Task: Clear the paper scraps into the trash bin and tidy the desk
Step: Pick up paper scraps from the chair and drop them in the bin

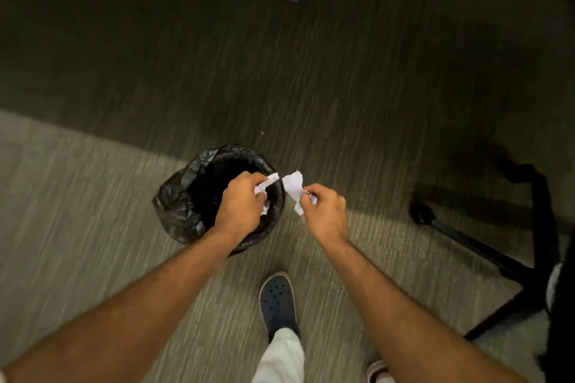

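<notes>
Head view shows the job partway: 2 handfuls of paper scraps are at the trash bin [189, 202], centre of frame, not yet dropped, and the desk is out of sight. The left hand [241, 207], clenched on crumpled scraps [267, 184], hangs over the bin's mouth. The right hand [326, 211] pinches a torn piece [294, 185] just right of the rim, above carpet.
</notes>
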The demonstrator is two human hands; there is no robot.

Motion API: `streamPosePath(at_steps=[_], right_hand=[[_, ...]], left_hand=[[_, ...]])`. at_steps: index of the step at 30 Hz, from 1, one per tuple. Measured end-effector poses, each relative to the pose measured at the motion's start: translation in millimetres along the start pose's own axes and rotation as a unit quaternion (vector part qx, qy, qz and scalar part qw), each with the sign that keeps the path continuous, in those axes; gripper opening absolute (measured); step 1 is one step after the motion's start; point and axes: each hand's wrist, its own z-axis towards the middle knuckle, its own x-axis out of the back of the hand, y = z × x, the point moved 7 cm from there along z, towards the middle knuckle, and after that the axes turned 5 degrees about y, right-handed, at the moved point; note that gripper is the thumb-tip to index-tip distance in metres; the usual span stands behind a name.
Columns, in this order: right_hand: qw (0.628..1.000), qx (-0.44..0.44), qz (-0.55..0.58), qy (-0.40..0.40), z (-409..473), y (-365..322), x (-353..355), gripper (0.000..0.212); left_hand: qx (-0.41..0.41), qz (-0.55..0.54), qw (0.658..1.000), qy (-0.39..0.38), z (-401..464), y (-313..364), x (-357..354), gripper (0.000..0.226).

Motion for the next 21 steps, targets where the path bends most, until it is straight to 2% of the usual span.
streamPosePath(at_steps=[3, 9, 12, 14, 16, 21], right_hand=[[0.997, -0.044, -0.002, -0.056, -2, 2, -57, 0.019], [0.992, -0.092, 0.013, -0.085, 10, 19, -134, 0.019], [0.978, -0.151, 0.084, -0.120, 8, 32, -157, 0.037], [0.970, -0.176, 0.109, -0.127, 5, 39, -160, 0.047], [0.975, -0.161, 0.098, -0.116, 4, 40, -148, 0.047], [0.993, -0.086, 0.041, -0.063, 2, 42, -76, 0.039]], left_hand=[[0.040, 0.004, 0.999, -0.003, 3, -52, 7, 0.030], [0.094, -0.043, 0.995, 0.009, 9, -124, 5, 0.032], [0.122, -0.064, 0.990, 0.007, 9, -140, -1, 0.046], [0.141, -0.078, 0.987, 0.004, 5, -144, -5, 0.056], [0.143, -0.078, 0.987, 0.001, 1, -140, -7, 0.063], [0.066, -0.051, 0.996, -0.031, 0, -75, -12, 0.071]])
